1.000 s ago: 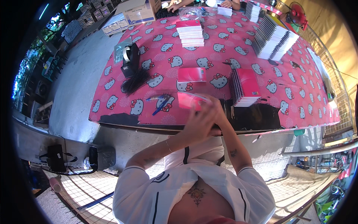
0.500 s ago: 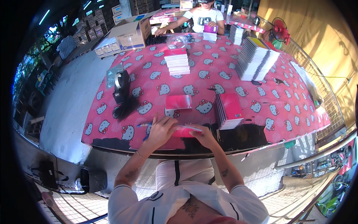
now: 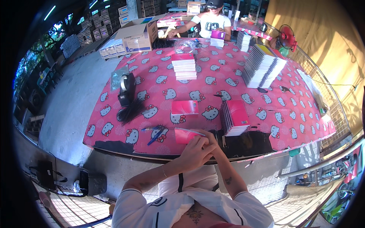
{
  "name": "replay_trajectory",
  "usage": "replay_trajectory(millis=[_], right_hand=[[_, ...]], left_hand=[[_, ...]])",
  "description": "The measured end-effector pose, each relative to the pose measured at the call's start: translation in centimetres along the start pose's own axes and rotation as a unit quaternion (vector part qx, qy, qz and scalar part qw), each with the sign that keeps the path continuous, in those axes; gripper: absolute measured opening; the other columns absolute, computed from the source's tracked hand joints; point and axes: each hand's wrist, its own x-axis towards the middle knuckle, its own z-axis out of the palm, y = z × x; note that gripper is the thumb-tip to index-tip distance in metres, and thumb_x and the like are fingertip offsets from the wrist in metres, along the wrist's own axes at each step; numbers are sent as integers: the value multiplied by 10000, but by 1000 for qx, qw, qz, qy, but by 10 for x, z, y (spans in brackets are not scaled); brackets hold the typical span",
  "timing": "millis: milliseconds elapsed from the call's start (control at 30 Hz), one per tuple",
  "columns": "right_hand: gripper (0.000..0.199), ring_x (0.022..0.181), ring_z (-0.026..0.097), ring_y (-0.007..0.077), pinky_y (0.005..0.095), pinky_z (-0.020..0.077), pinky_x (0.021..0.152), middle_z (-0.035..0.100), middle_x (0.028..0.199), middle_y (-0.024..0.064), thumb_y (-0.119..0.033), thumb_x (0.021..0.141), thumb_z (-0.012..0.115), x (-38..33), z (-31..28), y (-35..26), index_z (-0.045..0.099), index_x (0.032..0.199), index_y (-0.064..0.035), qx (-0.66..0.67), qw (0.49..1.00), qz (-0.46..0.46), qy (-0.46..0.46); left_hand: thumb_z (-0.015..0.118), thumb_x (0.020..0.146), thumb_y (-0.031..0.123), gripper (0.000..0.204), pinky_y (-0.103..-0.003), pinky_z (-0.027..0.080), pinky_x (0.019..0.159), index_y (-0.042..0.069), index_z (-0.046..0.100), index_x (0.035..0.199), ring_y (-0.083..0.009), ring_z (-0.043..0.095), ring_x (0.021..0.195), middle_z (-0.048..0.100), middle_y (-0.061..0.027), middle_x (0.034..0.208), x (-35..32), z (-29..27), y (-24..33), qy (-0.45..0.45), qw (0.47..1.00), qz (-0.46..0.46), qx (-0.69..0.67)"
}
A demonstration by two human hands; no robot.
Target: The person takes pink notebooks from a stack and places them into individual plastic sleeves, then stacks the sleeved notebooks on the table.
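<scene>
left hand (image 3: 194,149), fingers bunched, meets right hand (image 3: 210,141) at the right end of the nearest notebook (image 3: 184,136), front of the bench (image 3: 163,150); can't tell what either grips. likely working that end; next move calls for steadiness.

A small rectangular paper notebook with a bright pink cover (image 3: 184,136) sits at the near side, roughly midway between left and right. A narrow whitish strip borders its far edge, slanting nearer toward the right. Its left end shows, its right end is hidden; flat or tilted, I cannot tell.
</scene>
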Motion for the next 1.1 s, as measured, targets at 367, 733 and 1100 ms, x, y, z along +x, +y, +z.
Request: replay_trajectory(millis=[367,733,1100], right_hand=[[460,910,629,113,300,524,821,719,1020,91,-49,775,661,4,6,-12,641,1233,-13,-64,995,-76,27],[461,950,619,107,270,526,834,696,1064,86,42,824,607,4,-4,5,619,1281,-19,18,999,-47,-6],[354,1059,620,165,306,466,954,684,1198,121,-29,914,628,-4,-9,-3,623,1268,-11,-66,997,-31,14]], left_hand=[[753,797,108,149,-420,488,832,48,677,910,-313,597,980,602,-88,1025,-4,-16,-21,37,994,-59,-87],[683,754,16,262,-432,485,948,60,686,1012,-354,577,1127,584,-139,1241,-6,-2,-12,8,996,-40,-83],[648,929,276,216,-492,434,948,82,701,1007,-356,640,964,628,-142,1202,-20,-68,-86,-51,963,-227,138]])
